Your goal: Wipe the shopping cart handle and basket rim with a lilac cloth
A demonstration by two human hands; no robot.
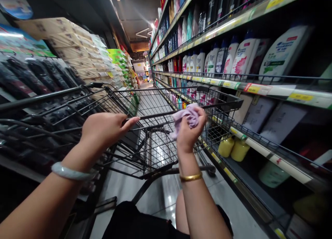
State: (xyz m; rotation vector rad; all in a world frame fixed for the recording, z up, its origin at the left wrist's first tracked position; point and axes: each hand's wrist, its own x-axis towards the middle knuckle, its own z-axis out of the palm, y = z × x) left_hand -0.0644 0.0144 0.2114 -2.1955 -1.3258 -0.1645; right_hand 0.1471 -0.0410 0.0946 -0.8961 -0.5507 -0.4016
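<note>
Shelving (225,82) runs down the right side, bottles in rows. Wire cart (233,104) stands ahead of the person, its near bar (158,115) lying crosswise, rising slightly to the right. Left hand (100,128) at the bar's left part: closed, thumb laid along it toward the right hand, fingers mostly out of sight beneath. Right hand (189,137) farther right, upright at the wrist, fingers curled tight on a lilac cloth (185,116). Cloth sits at the bar's right part, bunched, no clear long axis; loose end drops on the side facing the left hand. Right hand is the nearer, already around it; left is well apart. Blur here: right fingers perhaps take in the bar too, cannot tell.
</note>
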